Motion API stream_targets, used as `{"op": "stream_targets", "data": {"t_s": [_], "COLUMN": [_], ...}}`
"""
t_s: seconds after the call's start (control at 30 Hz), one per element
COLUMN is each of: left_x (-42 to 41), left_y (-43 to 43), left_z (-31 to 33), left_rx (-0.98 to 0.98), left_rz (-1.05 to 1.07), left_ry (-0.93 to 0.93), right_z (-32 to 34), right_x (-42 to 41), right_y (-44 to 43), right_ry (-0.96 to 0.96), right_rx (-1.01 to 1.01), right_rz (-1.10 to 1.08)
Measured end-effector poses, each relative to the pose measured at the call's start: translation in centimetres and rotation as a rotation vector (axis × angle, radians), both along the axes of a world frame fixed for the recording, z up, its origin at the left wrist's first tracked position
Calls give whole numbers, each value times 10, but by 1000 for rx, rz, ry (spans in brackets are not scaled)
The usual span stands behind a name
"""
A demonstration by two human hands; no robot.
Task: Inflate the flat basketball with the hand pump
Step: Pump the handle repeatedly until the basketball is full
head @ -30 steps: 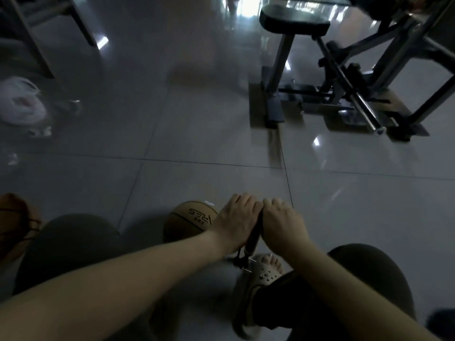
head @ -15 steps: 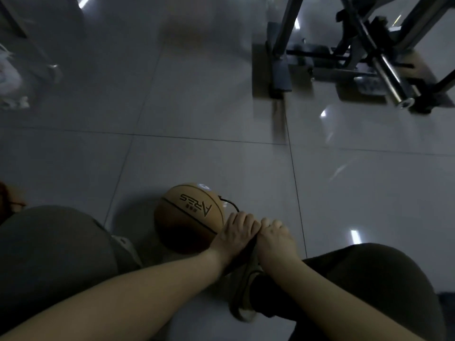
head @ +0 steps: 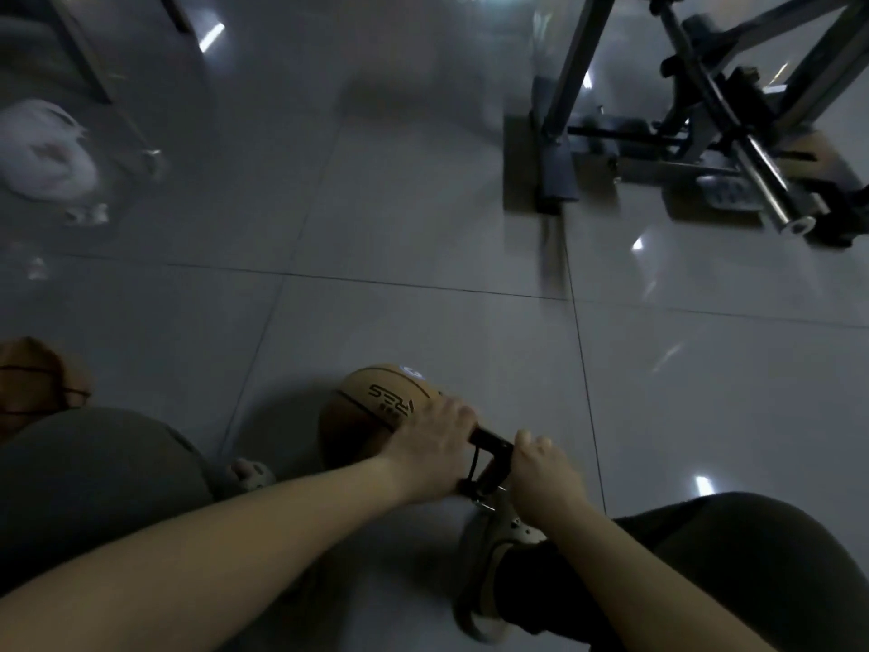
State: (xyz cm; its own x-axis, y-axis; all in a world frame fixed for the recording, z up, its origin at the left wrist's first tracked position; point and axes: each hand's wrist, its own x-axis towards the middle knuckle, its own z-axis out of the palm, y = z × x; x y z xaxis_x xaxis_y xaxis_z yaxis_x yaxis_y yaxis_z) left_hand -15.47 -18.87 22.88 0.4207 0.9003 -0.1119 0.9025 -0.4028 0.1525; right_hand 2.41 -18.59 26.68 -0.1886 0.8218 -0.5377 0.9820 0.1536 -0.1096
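Glossy grey tiled floor [head: 423, 237], dim room. An exercise frame [head: 696, 134] stood at far right and a white bag [head: 44, 157] at far left, both well apart from the work. One other brown ball [head: 33, 383] lay at the left edge, untouched.

Flat on the floor between the knees lay the basketball [head: 371, 411], lettered panel up. Its outline looked round where it showed; firmness was not readable. In the view the left hand [head: 432, 447] overlapped its near-right side; contact with the ball could not be told.

Just right of the ball stood the hand pump [head: 484, 480], slightly tilted. Its black T-handle [head: 491, 443] was gripped at both ends. The left hand was wrapped round the left end and the right hand [head: 541, 472] round the right end, with a short bare stretch of bar between them. A thin hose [head: 474, 461] ran down beside the barrel. Its far end and the valve were hidden behind the left hand, so needle seating was unconfirmed. The right foot, in a pale clog [head: 489, 552], sat at the pump's base, apparently pinning it.

Judgement: the step in hand was pumping, mid-stroke, with the handle apparently low, near the barrel. The next move would call for a full draw upward, then a straight push down. Both hands should stay level and the foot should stay on the base. The hose should be left slack so the needle is not levered out.
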Motion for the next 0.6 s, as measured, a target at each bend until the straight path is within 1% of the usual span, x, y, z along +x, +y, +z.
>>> {"op": "stream_targets", "data": {"t_s": [0.07,0.1,0.17,0.2,0.23,0.3,0.37,0.47,0.6], "left_x": [-37,-55,-82,-91,-96,-96,-90,-76,-59], "left_y": [4,5,5,4,4,4,7,16,27], "left_z": [-7,-13,-24,-29,-37,-47,-53,-59,-57], "left_rx": [-17,-73,-279,-379,-447,-488,-463,-436,-412], "left_rz": [269,441,780,894,958,992,991,962,903], "left_ry": [46,45,-20,-65,-105,-167,-179,-106,-17], "right_z": [1,0,-1,-1,-2,-6,-11,-17,-22], "right_x": [-3,-6,-12,-14,-17,-20,-21,-21,-19], "right_y": [-2,-2,-2,-2,-1,1,4,7,11], "right_ry": [-11,-20,-22,-17,-17,-19,-4,43,46], "right_rx": [-3,8,47,68,82,83,40,4,0], "right_rz": [-46,-65,-100,-106,-105,-105,-125,-157,-152]}}
